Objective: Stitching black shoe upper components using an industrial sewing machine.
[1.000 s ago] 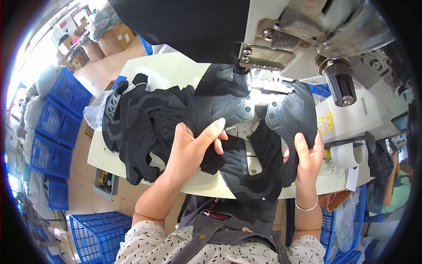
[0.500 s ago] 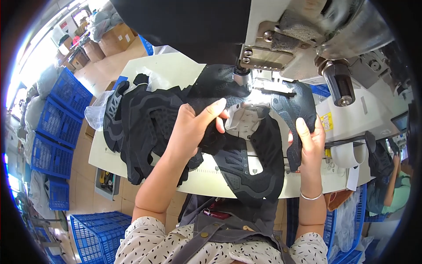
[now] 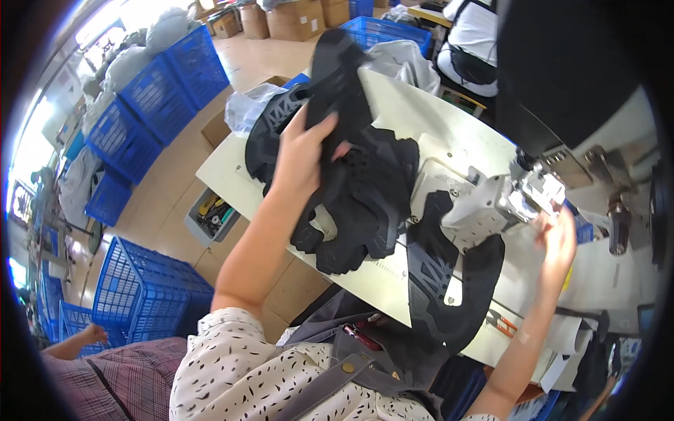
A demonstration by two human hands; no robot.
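Shoe upper, black and U-shaped, lies along the near edge of the cream desk.
The blurred right hand is beside the lit metal machine head, its grip I cannot tell; farther, the left hand pinches a black fabric piece above heaped black uppers.

This is a sewing workshop: a machine stands at the desk with piled black pieces, and blue crates and cartons stand around.
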